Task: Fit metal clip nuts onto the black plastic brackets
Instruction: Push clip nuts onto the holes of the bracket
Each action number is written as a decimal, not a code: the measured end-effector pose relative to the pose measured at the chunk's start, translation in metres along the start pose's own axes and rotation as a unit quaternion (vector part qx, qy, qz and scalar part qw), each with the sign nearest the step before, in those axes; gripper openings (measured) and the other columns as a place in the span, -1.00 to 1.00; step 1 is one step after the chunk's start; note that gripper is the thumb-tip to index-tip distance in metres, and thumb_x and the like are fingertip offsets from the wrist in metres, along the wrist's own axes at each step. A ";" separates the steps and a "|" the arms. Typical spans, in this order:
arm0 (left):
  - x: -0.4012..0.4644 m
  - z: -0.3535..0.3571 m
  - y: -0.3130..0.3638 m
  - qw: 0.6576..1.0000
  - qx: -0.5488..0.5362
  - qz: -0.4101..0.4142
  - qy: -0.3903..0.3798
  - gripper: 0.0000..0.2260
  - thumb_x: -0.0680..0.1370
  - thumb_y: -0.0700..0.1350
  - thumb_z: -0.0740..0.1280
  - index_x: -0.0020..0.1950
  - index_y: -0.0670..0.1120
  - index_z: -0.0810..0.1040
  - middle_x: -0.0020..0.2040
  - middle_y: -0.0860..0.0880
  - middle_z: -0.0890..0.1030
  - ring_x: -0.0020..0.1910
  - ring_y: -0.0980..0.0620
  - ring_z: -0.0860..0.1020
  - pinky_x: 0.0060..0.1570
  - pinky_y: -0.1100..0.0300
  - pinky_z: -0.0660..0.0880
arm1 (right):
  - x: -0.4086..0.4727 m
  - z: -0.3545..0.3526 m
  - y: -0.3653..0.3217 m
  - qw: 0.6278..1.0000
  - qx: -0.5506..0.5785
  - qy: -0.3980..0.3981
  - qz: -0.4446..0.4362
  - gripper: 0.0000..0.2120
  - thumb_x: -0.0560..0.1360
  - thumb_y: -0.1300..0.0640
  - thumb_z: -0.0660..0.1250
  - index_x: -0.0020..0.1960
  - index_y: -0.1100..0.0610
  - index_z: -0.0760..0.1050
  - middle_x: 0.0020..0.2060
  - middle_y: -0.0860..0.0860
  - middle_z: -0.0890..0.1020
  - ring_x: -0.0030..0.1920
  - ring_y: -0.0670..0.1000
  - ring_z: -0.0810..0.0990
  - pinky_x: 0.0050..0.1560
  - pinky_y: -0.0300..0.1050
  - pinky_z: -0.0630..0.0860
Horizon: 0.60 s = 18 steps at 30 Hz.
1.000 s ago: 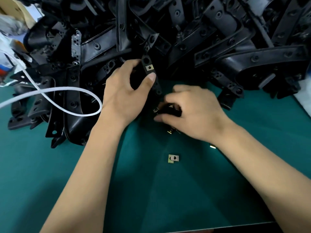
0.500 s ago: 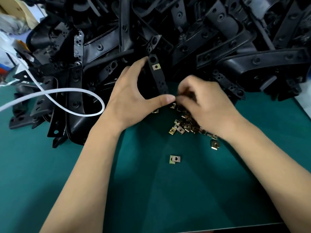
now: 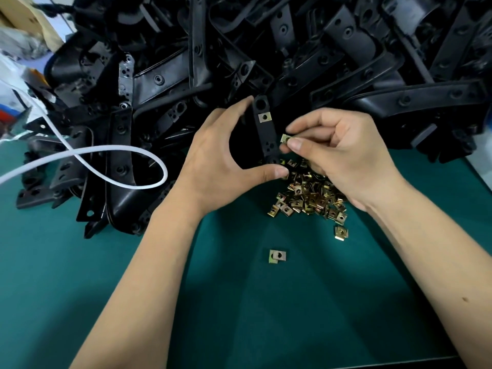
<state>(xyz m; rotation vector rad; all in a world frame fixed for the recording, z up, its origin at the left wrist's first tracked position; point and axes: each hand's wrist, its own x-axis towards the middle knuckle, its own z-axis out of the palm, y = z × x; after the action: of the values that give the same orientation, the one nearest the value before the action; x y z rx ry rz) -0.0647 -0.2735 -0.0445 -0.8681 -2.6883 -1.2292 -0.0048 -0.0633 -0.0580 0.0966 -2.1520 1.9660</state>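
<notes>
Right hand (image 3: pixel 343 158) now raised, clip nut (image 3: pixel 285 138) pinched beside left-held bracket (image 3: pixel 266 131).

A left hand (image 3: pixel 226 158) holds a black plastic bracket (image 3: pixel 266 131) upright between thumb and fingers; one metal clip nut (image 3: pixel 265 117) already sits on it. Just beside it, the right hand (image 3: pixel 343 158) pinches another clip nut (image 3: pixel 285 139). Below lies a heap of clip nuts (image 3: pixel 310 195) on a green mat (image 3: pixel 66 262), before a large pile of brackets (image 3: pixel 319 49).
</notes>
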 end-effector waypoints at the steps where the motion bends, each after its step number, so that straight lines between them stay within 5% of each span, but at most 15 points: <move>1: 0.000 0.000 0.000 1.000 -0.001 0.005 0.003 0.04 0.23 0.41 0.50 0.61 -0.02 0.32 0.42 0.06 0.47 0.44 0.13 0.41 0.48 0.07 0.37 | 0.000 0.000 0.000 1.000 -0.002 -0.001 -0.006 -0.89 0.54 0.32 0.46 0.05 0.20 0.65 -0.17 0.11 0.76 -0.37 -0.18 0.64 -0.35 -0.42 0.46; 8: 0.000 0.001 -0.003 1.000 -0.005 0.022 0.004 0.04 0.24 0.38 0.53 0.62 -0.03 0.32 0.41 0.07 0.47 0.42 0.17 0.41 0.46 0.17 0.36 | 0.000 0.001 -0.001 1.000 0.005 -0.009 0.002 -0.91 0.51 0.30 0.50 0.01 0.19 0.71 -0.21 0.10 0.76 -0.37 -0.16 0.64 -0.36 -0.41 0.45; 12: 0.001 0.000 -0.003 1.000 -0.007 0.026 -0.006 0.05 0.24 0.37 0.55 0.62 -0.03 0.31 0.40 0.05 0.48 0.42 0.16 0.43 0.45 0.17 0.38 | 0.000 -0.002 -0.002 0.999 0.008 -0.021 0.024 -0.89 0.52 0.28 0.50 -0.05 0.08 0.72 -0.21 0.12 0.75 -0.36 0.00 0.53 -0.42 -0.23 0.34; 18: 0.000 0.002 -0.001 0.999 -0.010 0.034 -0.015 0.07 0.23 0.27 0.65 0.62 -0.05 0.31 0.32 0.02 0.51 0.37 0.10 0.48 0.46 0.13 0.38 | -0.001 0.000 -0.003 0.997 0.050 -0.019 0.054 -0.86 0.50 0.40 0.47 -0.06 0.19 0.63 -0.30 0.10 0.71 -0.43 -0.05 0.49 -0.45 -0.25 0.27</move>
<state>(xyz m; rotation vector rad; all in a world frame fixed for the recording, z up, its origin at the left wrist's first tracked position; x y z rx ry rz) -0.0648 -0.2726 -0.0465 -0.9795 -2.6495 -1.2415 -0.0037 -0.0638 -0.0552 0.0349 -2.1247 2.1490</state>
